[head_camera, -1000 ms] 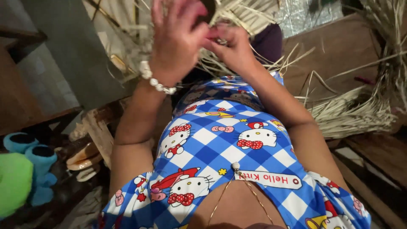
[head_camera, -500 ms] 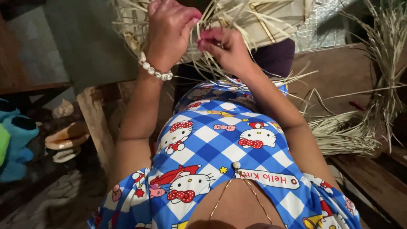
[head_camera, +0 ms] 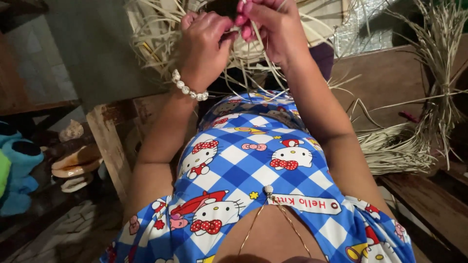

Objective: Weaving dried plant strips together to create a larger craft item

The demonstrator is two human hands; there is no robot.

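Dim wooden floor and boards surround the scene — blue plush toy [head_camera: 17,168] far left. Left hand [head_camera: 204,46], beaded bracelet [head_camera: 187,87] at its wrist, curls closed on pale straw strands [head_camera: 243,53]; right hand [head_camera: 268,27] pinches them too. Bundled straw [head_camera: 397,148] lies right.

A narrow white label [head_camera: 306,204] with red lettering sits sewn across the blue checked dress's neckline. No packages, signs or screens show.
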